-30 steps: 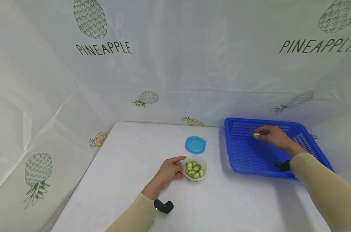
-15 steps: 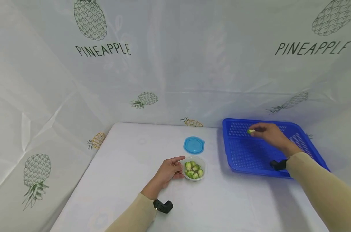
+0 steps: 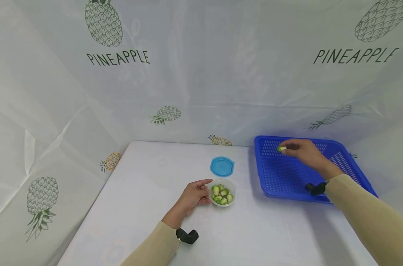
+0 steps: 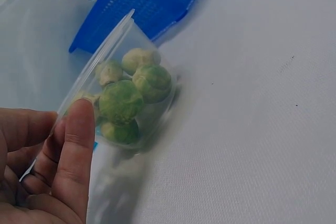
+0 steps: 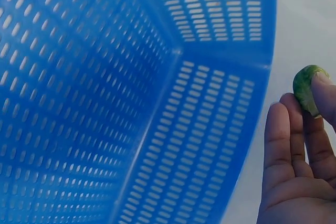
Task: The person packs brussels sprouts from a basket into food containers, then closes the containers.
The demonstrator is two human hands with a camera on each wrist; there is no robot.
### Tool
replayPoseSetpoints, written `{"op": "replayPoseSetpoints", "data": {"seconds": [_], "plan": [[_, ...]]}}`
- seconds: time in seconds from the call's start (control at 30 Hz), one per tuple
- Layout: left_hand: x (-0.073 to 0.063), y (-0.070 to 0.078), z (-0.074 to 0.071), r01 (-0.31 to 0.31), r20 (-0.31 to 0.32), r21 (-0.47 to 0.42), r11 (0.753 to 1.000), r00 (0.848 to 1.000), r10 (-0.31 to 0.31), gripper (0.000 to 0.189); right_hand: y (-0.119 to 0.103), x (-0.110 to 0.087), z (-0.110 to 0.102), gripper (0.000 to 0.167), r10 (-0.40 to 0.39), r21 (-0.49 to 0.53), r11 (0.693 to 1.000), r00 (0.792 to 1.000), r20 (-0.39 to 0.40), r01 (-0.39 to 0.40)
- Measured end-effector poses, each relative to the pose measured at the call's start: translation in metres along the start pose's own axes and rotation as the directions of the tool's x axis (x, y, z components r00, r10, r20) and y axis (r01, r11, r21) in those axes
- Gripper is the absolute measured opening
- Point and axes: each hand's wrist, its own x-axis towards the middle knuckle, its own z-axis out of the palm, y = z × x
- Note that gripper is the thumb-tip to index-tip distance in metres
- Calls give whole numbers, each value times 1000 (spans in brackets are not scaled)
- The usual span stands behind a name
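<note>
In the head view my left hand (image 3: 195, 195) holds the left side of a small clear round container (image 3: 234, 193). Several Brussels sprouts (image 4: 121, 102) lie inside it, seen through its wall in the left wrist view. My right hand (image 3: 304, 151) is over the back part of a blue plastic basket (image 3: 266, 190). Between its thumb and fingertips it pinches one Brussels sprout (image 5: 304, 85), green with a pale cut end. In the right wrist view that sprout appears beyond the perforated basket wall (image 5: 184, 129). No sprouts show in the visible part of the basket.
A light blue lid (image 3: 222, 166) lies on the white table (image 3: 148, 177) just behind the container. White sheeting printed with pineapples (image 3: 201, 74) hangs behind the table and at its left side.
My right hand has moved left and slightly up over the basket with the sprout in its fingertips. My left hand has stayed at the container; the head view has shifted slightly.
</note>
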Motion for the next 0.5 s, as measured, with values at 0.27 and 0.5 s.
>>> {"op": "replayPoseSetpoints", "data": {"seconds": [0.27,0.5], "plan": [[1,-1,1,5,2,-1,1000,1000,-5,51,-17,-5,5,48,3,17,1000,1000,11,-3],[1,-1,1,2,-2,7,1000,1000,-2,51,-30,-12,9,45,-27,33,999,1000,9,27]]}}
